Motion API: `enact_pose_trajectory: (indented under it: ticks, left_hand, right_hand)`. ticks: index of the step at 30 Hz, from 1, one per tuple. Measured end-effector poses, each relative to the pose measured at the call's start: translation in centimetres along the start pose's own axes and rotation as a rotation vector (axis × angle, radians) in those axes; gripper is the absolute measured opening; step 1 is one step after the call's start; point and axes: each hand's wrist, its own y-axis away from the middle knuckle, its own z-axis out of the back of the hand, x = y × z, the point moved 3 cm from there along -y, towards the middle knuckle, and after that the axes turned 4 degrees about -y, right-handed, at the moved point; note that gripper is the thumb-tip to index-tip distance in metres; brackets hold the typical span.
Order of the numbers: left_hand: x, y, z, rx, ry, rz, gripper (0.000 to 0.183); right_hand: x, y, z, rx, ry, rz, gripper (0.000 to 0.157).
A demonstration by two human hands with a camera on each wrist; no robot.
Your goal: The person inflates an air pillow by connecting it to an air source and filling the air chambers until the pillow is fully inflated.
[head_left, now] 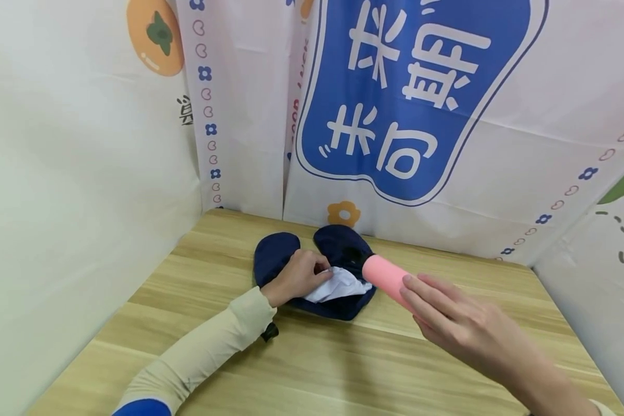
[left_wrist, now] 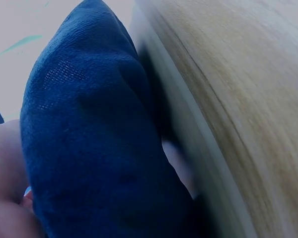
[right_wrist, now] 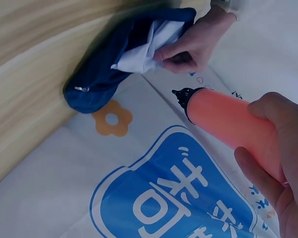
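Observation:
A navy U-shaped neck pillow (head_left: 277, 249) lies on the wooden table, with white cloth (head_left: 339, 286) showing in its opening. At that opening my left hand (head_left: 300, 274) pinches the white cloth between thumb and fingers. My right hand (head_left: 465, 326) grips a pink cylinder (head_left: 386, 275) raised over the table, right of the pillow. The cylinder's black, jagged, pointed tip (right_wrist: 185, 99) faces the pillow. A small metal zip pull (right_wrist: 82, 89) shows on one pillow arm in the right wrist view. In the left wrist view, the navy fabric (left_wrist: 99, 129) hides most of the left hand.
The wooden tabletop (head_left: 312, 370) reaches back to a white printed curtain (head_left: 244, 115) with a large blue sign pattern. A plain white sheet (head_left: 83, 173) borders the left side, another sheet the right. A small black object (head_left: 270, 332) sits by the left cuff.

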Motion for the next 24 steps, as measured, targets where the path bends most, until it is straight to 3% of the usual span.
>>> enact_pose_trajectory:
  ticks: [9,24]
  left_hand:
    - [-0.2,-0.1,0.0,-0.003,0.013,-0.004,0.007]
    - [0.2,-0.1,-0.1,0.015,0.013,0.026,0.008]
  right_hand:
    - [1.4,1.6,-0.7,-0.015,-0.028,-0.041,0.042]
    - [2.0,3.1,-0.5,-0.025,-0.061,-0.068,0.044]
